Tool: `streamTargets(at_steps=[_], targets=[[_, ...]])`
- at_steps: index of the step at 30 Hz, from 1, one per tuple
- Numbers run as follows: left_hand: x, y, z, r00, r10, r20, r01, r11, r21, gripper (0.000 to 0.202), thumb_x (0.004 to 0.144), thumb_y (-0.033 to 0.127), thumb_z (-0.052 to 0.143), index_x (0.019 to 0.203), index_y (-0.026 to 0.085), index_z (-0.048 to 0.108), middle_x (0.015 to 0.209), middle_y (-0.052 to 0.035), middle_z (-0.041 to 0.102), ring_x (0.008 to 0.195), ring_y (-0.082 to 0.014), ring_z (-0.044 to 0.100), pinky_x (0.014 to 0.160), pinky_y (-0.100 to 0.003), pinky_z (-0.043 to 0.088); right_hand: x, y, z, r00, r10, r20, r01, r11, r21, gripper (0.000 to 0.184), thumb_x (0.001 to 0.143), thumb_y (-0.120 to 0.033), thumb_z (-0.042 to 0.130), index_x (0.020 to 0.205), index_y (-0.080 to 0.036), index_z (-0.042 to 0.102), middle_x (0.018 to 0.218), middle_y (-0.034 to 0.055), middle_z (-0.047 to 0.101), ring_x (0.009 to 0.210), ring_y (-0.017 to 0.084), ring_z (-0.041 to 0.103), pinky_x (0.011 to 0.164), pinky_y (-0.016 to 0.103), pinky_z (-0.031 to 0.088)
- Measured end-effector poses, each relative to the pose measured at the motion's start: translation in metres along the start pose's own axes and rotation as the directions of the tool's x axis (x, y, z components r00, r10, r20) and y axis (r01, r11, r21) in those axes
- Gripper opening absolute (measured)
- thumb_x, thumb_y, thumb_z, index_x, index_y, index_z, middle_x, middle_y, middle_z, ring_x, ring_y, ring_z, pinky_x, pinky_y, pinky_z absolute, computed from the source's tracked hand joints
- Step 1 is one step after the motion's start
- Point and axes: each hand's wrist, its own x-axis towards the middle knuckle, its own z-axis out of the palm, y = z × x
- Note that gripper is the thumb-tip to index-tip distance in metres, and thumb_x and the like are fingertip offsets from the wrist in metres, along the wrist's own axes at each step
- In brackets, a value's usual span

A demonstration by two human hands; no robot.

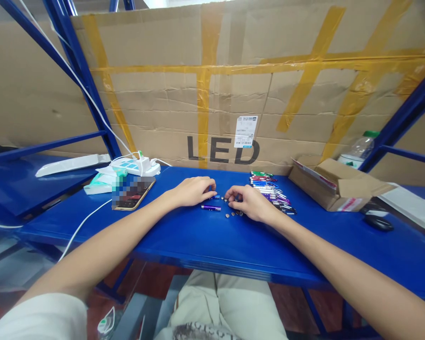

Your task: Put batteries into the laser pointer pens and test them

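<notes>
My left hand point(195, 190) rests on the blue table, its fingers curled and closed over a small blue metal tube point(216, 197) that pokes out by the thumb. Just below it lies a purple metal tube point(211, 208). To the right, my right hand point(251, 202) is bent down over several small round metal discs, which look like button cells point(227, 216). Its fingers are curled in; whatever they hold is hidden. Behind this hand, coloured pen-like metal lights with clips point(264, 182) lie in a row, green, red, blue, silver, purple and black.
An open cardboard box point(340, 184) stands at the right, near a black mouse point(378, 222) and a clear bottle point(363, 147). On the left are a phone point(136, 194), a white power strip point(136, 165) and cables. A large taped carton point(163, 108) walls off the back.
</notes>
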Motion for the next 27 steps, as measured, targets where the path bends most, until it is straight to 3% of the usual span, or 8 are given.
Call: streamTargets(at_steps=[6,13,19,27], targets=[[-0.001,0.001,-0.001,1.0,-0.008,-0.012,0.008,1.0,0.005,0.024,0.107,0.044,0.056,0.113,0.023,0.068,0.116,-0.0064,0.073,0.101,-0.0252,0.069,0.08,-0.033,0.048,0.001,0.002,0.001,0.999,0.025,-0.02,-0.025,1.0,0.018,0.01,0.092,-0.024,0.07,0.1,-0.023,0.075,0.09,0.001,0.08,0.082,0.02,0.069,0.079,0.031,0.049],[-0.001,0.0,-0.001,1.0,-0.001,-0.017,0.001,1.0,0.002,0.024,0.107,0.043,0.056,0.114,0.023,0.068,0.118,-0.0069,0.073,0.102,-0.0257,0.07,0.082,-0.034,0.05,0.001,-0.004,0.004,0.999,0.001,-0.041,-0.004,0.999,-0.052,0.02,0.098,-0.022,0.065,0.115,-0.025,0.074,0.113,0.0046,0.082,0.094,0.023,0.07,0.084,0.036,0.05],[0.0,0.001,0.0,1.0,-0.002,-0.008,0.002,1.0,0.008,0.025,0.107,0.044,0.055,0.114,0.024,0.068,0.118,-0.0069,0.074,0.103,-0.0261,0.07,0.083,-0.034,0.05,0.005,-0.009,0.004,0.998,-0.005,-0.063,-0.004,0.99,-0.141,0.015,0.096,-0.023,0.067,0.108,-0.026,0.077,0.1,0.0037,0.084,0.102,0.03,0.067,0.089,0.041,0.047],[0.001,-0.002,0.0,1.0,-0.006,-0.006,0.006,1.0,0.009,0.023,0.107,0.042,0.056,0.111,0.023,0.068,0.117,-0.0073,0.074,0.101,-0.0258,0.069,0.08,-0.033,0.047,0.007,-0.006,0.007,0.998,0.062,-0.015,-0.061,0.993,0.097,0.017,0.087,-0.016,0.067,0.101,-0.023,0.075,0.084,-0.0035,0.079,0.063,0.015,0.069,0.073,0.029,0.048]])
